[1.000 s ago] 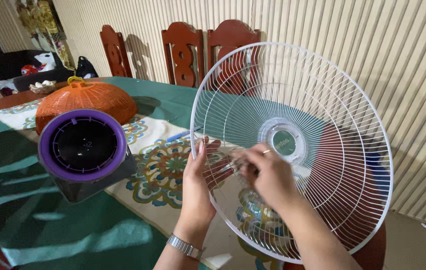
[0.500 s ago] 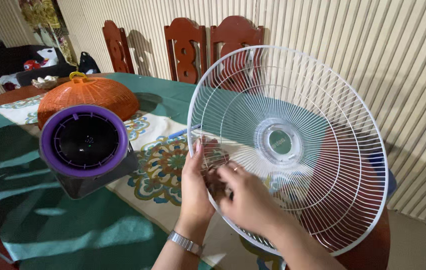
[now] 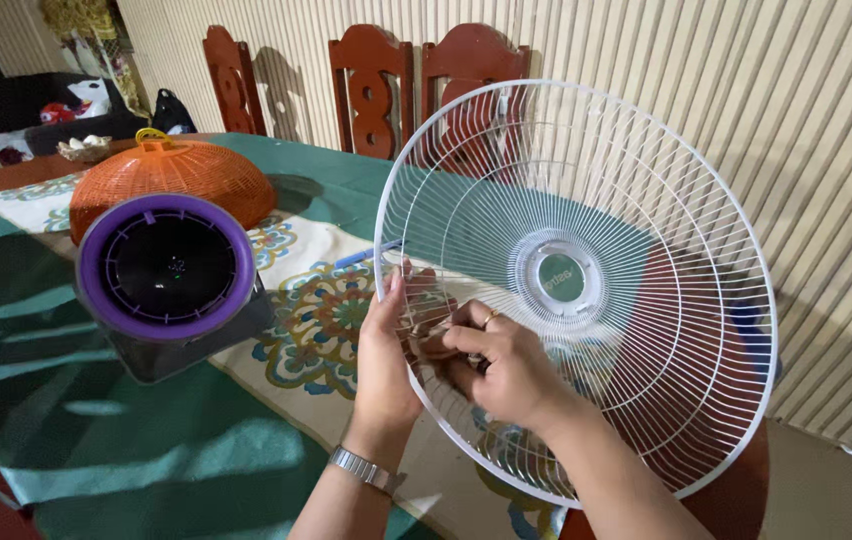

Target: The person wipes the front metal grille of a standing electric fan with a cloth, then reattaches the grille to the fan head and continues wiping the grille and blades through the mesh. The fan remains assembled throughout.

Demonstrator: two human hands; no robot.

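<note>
Both hands grip white fan guard [image 3: 636,200]: left hand [image 3: 386,360] clasps rim, right hand [image 3: 506,365] pinches wires.

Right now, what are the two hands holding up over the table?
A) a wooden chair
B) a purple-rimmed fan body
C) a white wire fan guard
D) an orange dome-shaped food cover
C: the left hand grips the rim of the white wire fan guard, and the right hand touches its wires.

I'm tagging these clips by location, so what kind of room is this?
Probably a home dining room: carved wooden chairs line the wall behind a table under a patterned cloth, with an orange mesh food cover on it.
</note>
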